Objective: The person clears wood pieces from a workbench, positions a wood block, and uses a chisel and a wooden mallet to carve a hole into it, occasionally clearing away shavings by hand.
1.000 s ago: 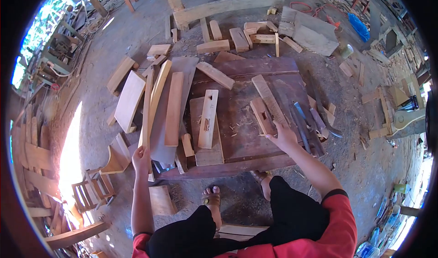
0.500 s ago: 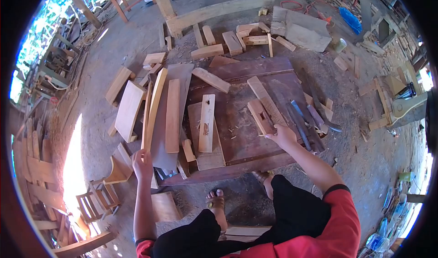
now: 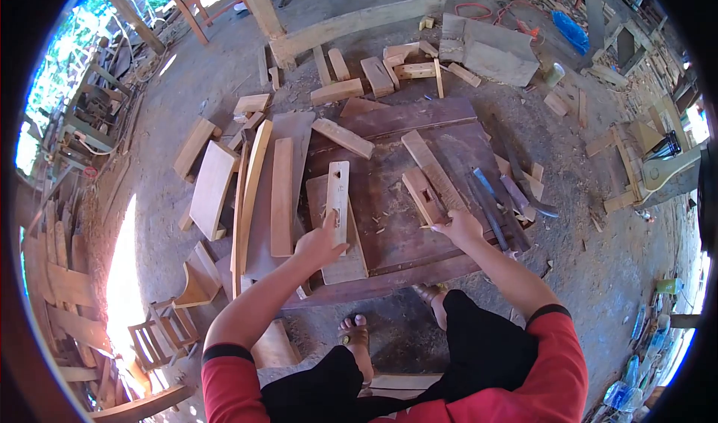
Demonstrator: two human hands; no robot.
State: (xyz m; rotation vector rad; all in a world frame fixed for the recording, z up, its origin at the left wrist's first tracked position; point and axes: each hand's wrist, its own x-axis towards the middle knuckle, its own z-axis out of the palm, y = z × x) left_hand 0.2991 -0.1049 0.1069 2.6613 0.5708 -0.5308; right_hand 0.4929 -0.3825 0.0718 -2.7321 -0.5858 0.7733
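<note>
My left hand (image 3: 321,245) is at the lower end of a pale slotted wooden block (image 3: 338,198), its fingers closed about the edges. This block lies on a wider flat board (image 3: 355,262). My right hand (image 3: 460,229) is closed in a pinch near the lower end of a shorter block with a dark mortise (image 3: 423,195). A thin yellowish stick (image 3: 425,226) pokes out from its fingertips. Beside the mortised block lies a longer wooden bar (image 3: 434,170), all on a dark red-brown wooden panel (image 3: 389,240).
Blue-handled tools (image 3: 490,198) and a curved blade (image 3: 544,210) lie at the panel's right. To the left are long wooden strips (image 3: 254,191) and a pale board (image 3: 215,184). Offcuts (image 3: 336,92) lie beyond the panel, near a wooden frame (image 3: 359,25).
My left hand has left the long strips at the left and moved right to the pale slotted block. My right hand stays beside the mortised block. The view has shifted slightly.
</note>
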